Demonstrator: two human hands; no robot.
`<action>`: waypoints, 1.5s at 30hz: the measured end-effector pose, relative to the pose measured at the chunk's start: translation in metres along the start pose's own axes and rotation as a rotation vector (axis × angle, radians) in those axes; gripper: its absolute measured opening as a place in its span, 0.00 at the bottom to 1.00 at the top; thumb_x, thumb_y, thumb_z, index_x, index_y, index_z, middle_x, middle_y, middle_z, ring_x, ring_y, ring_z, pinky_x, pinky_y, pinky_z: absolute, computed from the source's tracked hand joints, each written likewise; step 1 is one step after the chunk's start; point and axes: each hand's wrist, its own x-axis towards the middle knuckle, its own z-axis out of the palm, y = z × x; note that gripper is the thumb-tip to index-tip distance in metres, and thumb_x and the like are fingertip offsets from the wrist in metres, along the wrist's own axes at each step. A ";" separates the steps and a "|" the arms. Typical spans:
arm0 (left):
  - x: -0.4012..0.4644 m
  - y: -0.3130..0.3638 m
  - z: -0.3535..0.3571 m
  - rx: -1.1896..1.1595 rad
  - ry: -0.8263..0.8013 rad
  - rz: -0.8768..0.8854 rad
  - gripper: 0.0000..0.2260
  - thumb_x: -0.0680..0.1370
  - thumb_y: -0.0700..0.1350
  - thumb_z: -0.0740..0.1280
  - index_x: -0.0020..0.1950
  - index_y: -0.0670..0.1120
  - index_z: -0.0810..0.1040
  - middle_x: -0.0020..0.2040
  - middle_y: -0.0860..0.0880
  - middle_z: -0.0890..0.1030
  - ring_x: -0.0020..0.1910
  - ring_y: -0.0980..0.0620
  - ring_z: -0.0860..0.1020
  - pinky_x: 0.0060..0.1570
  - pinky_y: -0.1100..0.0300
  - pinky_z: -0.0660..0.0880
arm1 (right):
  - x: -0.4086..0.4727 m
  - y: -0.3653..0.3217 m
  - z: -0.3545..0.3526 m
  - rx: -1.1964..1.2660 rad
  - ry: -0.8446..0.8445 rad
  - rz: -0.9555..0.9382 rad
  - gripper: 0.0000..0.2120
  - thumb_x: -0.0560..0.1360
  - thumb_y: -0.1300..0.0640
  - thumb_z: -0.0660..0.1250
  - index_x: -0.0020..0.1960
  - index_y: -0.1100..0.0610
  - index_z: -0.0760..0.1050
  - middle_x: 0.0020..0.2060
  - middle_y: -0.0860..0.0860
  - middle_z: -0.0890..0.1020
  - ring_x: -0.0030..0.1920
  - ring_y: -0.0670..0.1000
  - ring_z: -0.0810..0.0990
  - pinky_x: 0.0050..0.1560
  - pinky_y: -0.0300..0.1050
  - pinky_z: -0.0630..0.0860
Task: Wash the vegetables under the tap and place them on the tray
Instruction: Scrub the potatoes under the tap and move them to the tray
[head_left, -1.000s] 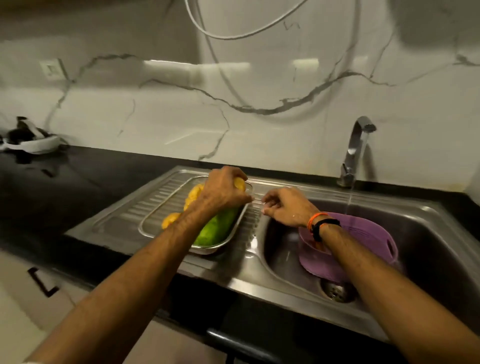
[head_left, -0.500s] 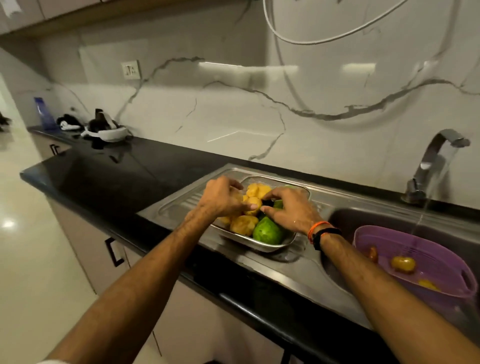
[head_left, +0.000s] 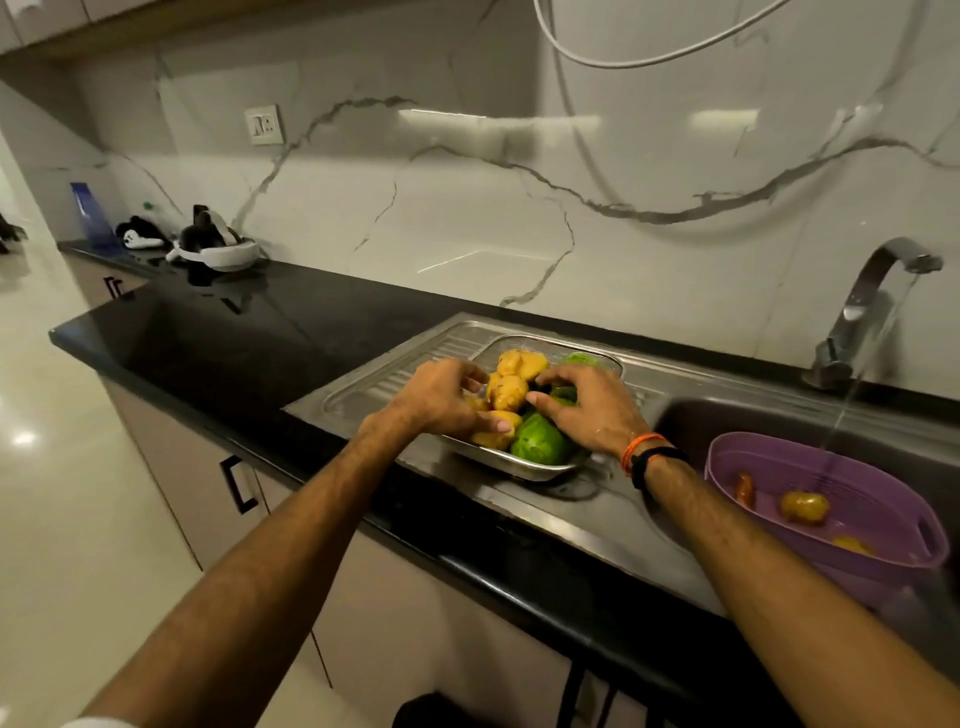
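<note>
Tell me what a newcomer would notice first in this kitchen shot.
Both hands, left and right, meet over the rectangular steel mesh tray on the sink's ribbed drainboard, piled with yellow-brown potatoes and a big green vegetable. To the right, the curved chrome tap runs water into a purple plastic basket in the sink basin, where a few small vegetables lie.

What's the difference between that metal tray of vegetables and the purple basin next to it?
The metal tray is shallow steel and sits on the sink's ribbed drainboard; the purple basin is deeper plastic and sits down in the sink bowl. The tray is piled with yellow and green vegetables and both hands are on the pile; the basin holds only a few pieces, and no hand is near it. Tap water streams into the basin, not the tray. Both hold vegetables.
</note>
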 end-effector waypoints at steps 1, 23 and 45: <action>0.002 0.003 -0.001 0.000 0.016 0.006 0.36 0.63 0.60 0.80 0.67 0.48 0.77 0.60 0.50 0.82 0.58 0.53 0.80 0.60 0.58 0.75 | -0.001 0.000 -0.004 0.008 0.025 0.003 0.13 0.76 0.48 0.71 0.58 0.52 0.81 0.54 0.47 0.82 0.53 0.43 0.75 0.54 0.37 0.68; 0.084 0.205 0.209 -0.106 -0.206 0.263 0.27 0.67 0.52 0.80 0.63 0.46 0.79 0.58 0.50 0.82 0.54 0.52 0.80 0.55 0.61 0.76 | -0.123 0.214 -0.135 -0.092 0.037 0.519 0.17 0.74 0.58 0.73 0.61 0.59 0.79 0.53 0.52 0.84 0.52 0.47 0.81 0.53 0.31 0.72; 0.129 0.223 0.295 -0.088 -0.427 0.308 0.23 0.69 0.50 0.79 0.60 0.47 0.79 0.56 0.50 0.81 0.54 0.52 0.79 0.59 0.54 0.78 | -0.100 0.334 -0.086 -0.543 -0.603 0.768 0.28 0.72 0.54 0.72 0.70 0.57 0.70 0.65 0.59 0.76 0.65 0.61 0.75 0.62 0.48 0.72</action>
